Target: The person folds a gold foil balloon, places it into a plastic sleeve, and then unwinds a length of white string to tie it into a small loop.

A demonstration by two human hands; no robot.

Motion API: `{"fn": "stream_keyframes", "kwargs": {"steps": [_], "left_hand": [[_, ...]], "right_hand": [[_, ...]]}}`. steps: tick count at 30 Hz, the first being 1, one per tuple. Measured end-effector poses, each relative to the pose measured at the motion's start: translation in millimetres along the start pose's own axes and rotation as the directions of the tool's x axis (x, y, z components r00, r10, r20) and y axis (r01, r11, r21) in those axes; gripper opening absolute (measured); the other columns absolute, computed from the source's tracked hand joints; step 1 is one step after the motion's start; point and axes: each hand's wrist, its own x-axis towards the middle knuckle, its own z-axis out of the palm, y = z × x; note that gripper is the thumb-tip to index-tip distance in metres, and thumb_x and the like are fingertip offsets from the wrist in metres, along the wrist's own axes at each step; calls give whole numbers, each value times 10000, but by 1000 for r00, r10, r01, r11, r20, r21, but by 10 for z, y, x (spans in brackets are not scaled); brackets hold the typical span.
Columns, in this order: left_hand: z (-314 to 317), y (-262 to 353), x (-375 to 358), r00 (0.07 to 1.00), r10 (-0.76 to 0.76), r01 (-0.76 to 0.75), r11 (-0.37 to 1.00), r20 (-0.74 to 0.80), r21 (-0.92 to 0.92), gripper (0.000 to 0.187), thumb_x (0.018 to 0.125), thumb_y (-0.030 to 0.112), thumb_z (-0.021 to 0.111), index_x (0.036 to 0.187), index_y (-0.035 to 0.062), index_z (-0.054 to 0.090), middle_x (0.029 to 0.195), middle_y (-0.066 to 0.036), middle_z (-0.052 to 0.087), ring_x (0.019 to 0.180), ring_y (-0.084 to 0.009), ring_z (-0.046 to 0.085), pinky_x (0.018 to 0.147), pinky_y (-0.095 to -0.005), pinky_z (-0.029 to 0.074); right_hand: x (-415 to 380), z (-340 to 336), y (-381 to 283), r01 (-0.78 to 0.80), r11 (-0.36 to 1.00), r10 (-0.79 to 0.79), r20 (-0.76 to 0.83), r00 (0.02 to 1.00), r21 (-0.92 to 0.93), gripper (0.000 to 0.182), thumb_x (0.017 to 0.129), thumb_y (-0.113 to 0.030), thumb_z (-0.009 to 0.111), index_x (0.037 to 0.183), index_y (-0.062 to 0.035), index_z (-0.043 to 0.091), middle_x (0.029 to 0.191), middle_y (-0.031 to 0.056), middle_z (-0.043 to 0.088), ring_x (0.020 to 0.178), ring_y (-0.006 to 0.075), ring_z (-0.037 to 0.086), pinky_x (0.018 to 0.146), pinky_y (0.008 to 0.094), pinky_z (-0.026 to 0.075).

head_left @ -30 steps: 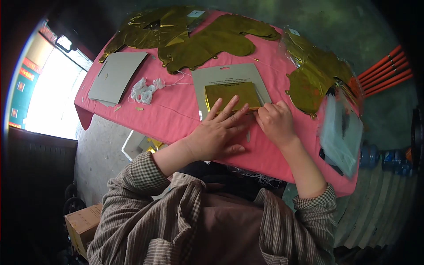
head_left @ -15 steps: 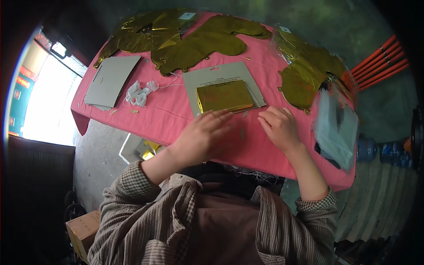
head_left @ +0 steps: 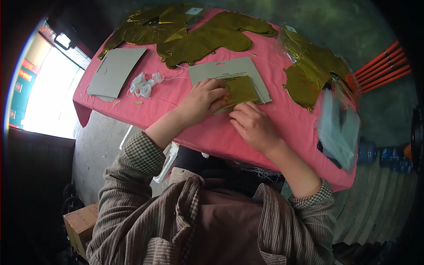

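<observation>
A folded gold foil balloon (head_left: pixel 244 89) lies on a grey printed card (head_left: pixel 249 66) with a hanger slot, near the table's front edge. My left hand (head_left: pixel 204 100) rests on the packet's left part, its fingers bent around that side and hiding it. At the packet's near edge, the fingers of my right hand (head_left: pixel 256 126) are pressed together against the foil. Their exact hold on it is partly hidden. Left of the card sits a loose bundle of white string (head_left: pixel 143 86), with one strand running towards the card.
A pink cloth (head_left: pixel 163 108) covers the table. Flat gold foil balloons (head_left: pixel 212 39) spread along the back, and another foil balloon (head_left: pixel 304 84) lies right. Grey cards (head_left: pixel 115 70) are stacked left; clear plastic bags (head_left: pixel 338 128) lie at the right edge. Orange poles (head_left: pixel 382 66) stand beyond.
My left hand has moved forward onto the folded foil balloon. My right hand has come left to its near edge. The whole view has shifted slightly.
</observation>
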Motion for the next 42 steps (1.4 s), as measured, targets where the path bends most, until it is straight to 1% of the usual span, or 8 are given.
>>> {"fn": "stream_keyframes", "kwargs": {"steps": [13,19,21,25,30,34,36,42], "left_hand": [[-6,-50,2,999,-16,17,999,42,-32,221,777,188,597,984,113,587,1060,-50,514,1042,-253,450,895,-380,356],[-3,-51,-2,999,-12,13,1000,35,-24,226,779,195,595,991,119,585,1061,-49,513,1038,-252,453,894,-378,355],[0,-49,-7,999,-11,12,1000,34,-27,223,779,198,594,988,118,585,1060,-48,514,1036,-251,454,893,-376,355],[18,-31,-14,1000,2,-2,1000,0,-13,201,783,197,589,967,118,587,1050,-44,514,1030,-246,457,885,-374,358],[-45,-2,3,998,2,-2,1000,60,12,210,790,158,578,990,92,582,1089,-78,492,1041,-267,450,882,-378,364],[-13,-26,0,998,17,-20,999,66,49,224,793,162,572,1008,97,569,1094,-75,486,1055,-264,440,893,-377,356],[-3,-16,-23,997,15,-20,997,76,71,228,797,164,568,1016,100,564,1098,-74,484,1060,-263,436,898,-377,353],[7,40,-22,999,8,-13,994,49,108,209,808,206,559,1001,128,568,1075,-54,495,1048,-254,445,887,-383,364]], "right_hand": [[130,48,-85,-46,998,51,115,992,-46,100,735,-71,598,806,-36,537,852,95,507,829,278,525,721,381,446],[146,22,-95,-132,988,150,290,945,-81,93,749,-69,580,779,-32,500,860,108,504,828,280,530,692,380,456],[135,49,-84,-3,993,24,174,985,-122,89,746,-63,578,767,-33,497,836,113,504,815,285,537,684,384,457],[129,89,-52,29,992,-14,125,992,-122,80,736,-52,572,765,-37,500,810,115,502,804,285,542,682,385,460],[187,57,-75,88,984,-44,272,961,-153,93,707,-35,564,749,-38,481,796,115,508,806,278,543,697,377,463],[215,127,25,126,978,-78,268,960,-165,97,704,-37,563,743,-36,474,785,111,511,788,276,546,691,372,461],[201,130,78,166,985,-151,218,964,-52,91,707,-37,557,746,-36,475,778,107,511,766,275,550,676,372,456],[38,-10,75,67,985,-96,188,977,158,74,728,-25,541,762,-35,476,777,101,498,746,268,531,688,353,436]]}}
